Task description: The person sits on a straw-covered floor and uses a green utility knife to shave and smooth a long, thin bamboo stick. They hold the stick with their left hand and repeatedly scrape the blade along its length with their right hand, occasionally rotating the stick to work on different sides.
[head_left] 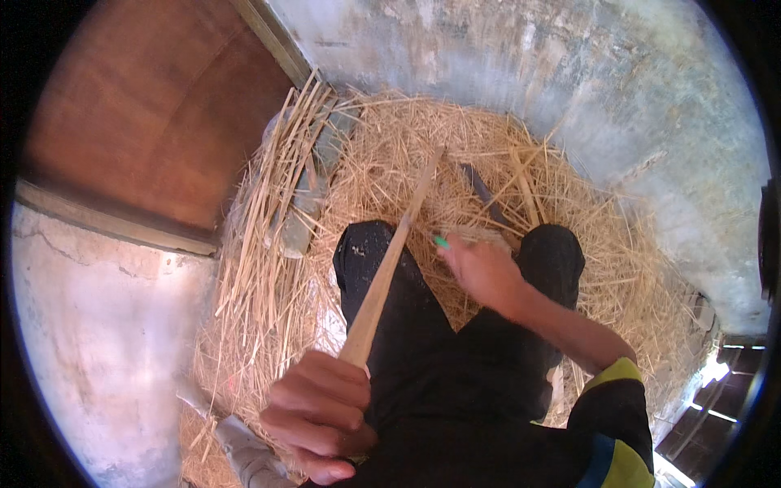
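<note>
My left hand (321, 411) is closed round the lower end of a long pale wooden strip (382, 297), which looks like split bamboo. The strip slants up and away over my left knee, and its far end narrows. Between my knees, my right hand (486, 272) is bent with the fingers curled under, largely hidden from view. A small bright green piece (441, 241) shows at its thumb side; I cannot make out what it belongs to. Just beyond that hand a dark, flat blade-like piece (484, 193) lies against the shavings, close to my right knee.
Pale shavings (390, 130) cover the floor around my legs. Long thin strips (272, 220) are heaped at the left over a grey rounded object (305, 215). A stained wall (521, 49) curves round the far and right sides. A brown panel (146, 114) stands at the left.
</note>
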`<state>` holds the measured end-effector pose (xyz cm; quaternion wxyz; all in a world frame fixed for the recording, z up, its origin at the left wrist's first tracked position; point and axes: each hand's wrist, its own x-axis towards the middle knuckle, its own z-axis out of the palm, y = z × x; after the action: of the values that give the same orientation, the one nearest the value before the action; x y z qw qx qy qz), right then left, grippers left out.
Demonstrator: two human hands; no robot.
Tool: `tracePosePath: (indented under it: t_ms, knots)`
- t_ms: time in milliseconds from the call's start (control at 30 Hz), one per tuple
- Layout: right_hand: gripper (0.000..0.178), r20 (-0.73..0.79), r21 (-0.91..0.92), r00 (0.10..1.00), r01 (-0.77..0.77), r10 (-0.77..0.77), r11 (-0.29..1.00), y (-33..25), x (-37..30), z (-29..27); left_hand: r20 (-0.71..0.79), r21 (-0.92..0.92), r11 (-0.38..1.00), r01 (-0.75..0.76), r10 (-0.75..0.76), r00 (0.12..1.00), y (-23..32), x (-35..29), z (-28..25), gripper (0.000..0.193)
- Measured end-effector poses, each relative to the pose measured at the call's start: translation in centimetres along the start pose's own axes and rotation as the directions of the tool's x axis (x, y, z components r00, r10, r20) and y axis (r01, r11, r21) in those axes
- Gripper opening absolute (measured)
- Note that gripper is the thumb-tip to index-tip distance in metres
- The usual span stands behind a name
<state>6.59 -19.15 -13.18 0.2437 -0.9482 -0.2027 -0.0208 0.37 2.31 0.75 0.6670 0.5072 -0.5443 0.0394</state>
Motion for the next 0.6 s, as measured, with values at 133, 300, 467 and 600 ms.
tracePosePath:
  t_ms: [133, 300, 467, 600]
  knots:
    - [0.029, -0.055, 0.217, 0.993, 0.117, -0.108, 0.969, -2.5, -1.8, 0.3, 0.001, -0.011, 1.0, -0.025, 0.025, 1.0, -0.7, 0.8, 0.2, 0.051]
    - [0.024, 0.028, 0.098, 0.994, 0.107, -0.11, 0.989, -3.5, -0.3, -1.3, 0.046, -0.063, 0.998, -0.022, 0.025, 0.999, -0.3, -0.4, -1.8, 0.037]
    - [0.025, 0.043, 0.133, 0.99, 0.129, -0.136, 0.983, -4.1, -0.8, -0.9, 0.019, -0.077, 0.996, -0.036, 0.038, 0.999, 0.2, -0.8, -1.9, 0.043]
    - [0.026, 0.083, 0.02, 0.996, -0.018, 0.016, 1.0, -1.3, 1.1, 0.3, 0.012, -0.016, 0.999, -0.048, 0.048, 0.999, 0.2, -0.5, -0.9, 0.046]
